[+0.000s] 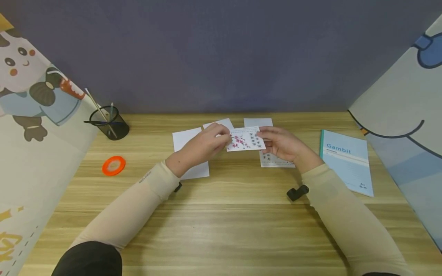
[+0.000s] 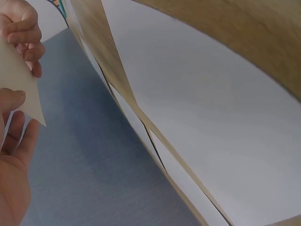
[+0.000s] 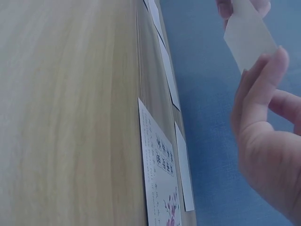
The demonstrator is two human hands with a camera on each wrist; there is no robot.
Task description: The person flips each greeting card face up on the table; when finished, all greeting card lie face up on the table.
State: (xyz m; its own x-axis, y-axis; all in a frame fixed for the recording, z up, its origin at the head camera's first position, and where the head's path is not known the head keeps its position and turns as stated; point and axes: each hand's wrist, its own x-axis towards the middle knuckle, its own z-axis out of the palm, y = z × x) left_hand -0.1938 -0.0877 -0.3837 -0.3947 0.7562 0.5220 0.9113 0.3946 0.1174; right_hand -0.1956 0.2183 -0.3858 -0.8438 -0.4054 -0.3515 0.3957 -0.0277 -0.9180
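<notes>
Between both hands, raised over the table, is a small white card (image 1: 246, 143) printed with pink blossoms and dark characters. My left hand (image 1: 208, 142) pinches its left end between thumb and fingers. At the other end, my right hand (image 1: 280, 145) grips the card's edge. The left wrist view shows the card's plain back (image 2: 21, 87). Below my right hand lies another printed card (image 3: 162, 176) with characters and blossoms, partly hidden in the head view. Beside my left hand, a blank white card (image 1: 195, 171) lies partly under the forearm.
Two more white cards, one at back centre (image 1: 219, 122) and one farther right (image 1: 257, 122), lie near the wall. A mesh pen holder (image 1: 119, 128) and an orange tape roll (image 1: 107, 168) sit left. A light blue notebook (image 1: 348, 161) lies right.
</notes>
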